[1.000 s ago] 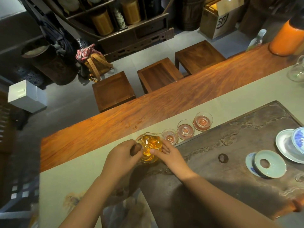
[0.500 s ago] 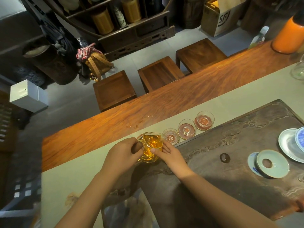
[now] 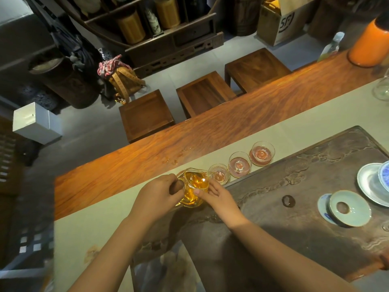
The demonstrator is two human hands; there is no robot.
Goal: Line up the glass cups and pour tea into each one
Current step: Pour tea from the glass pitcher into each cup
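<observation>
A glass pitcher (image 3: 194, 187) of amber tea is tilted toward the right, its spout over the nearest of three glass cups. My left hand (image 3: 160, 194) grips its handle side, fingers curled. My right hand (image 3: 219, 196) touches the pitcher's right wall with thumb and fingertips. The three cups stand in a diagonal row on the pale runner: the near cup (image 3: 219, 175) with a little tea, the middle cup (image 3: 240, 167) and the far cup (image 3: 262, 153) both holding reddish tea.
A dark carved tea tray (image 3: 294, 207) lies right of the cups, bearing a pale lid on a saucer (image 3: 349, 208) and a white gaiwan saucer (image 3: 372, 184). An orange flask (image 3: 370, 45) and glass vessel (image 3: 383, 87) stand far right. Wet drops (image 3: 179, 157) mark the wooden tabletop.
Both hands and the pitcher stay in nearly the same place at the near cup; only the view has shifted slightly.
</observation>
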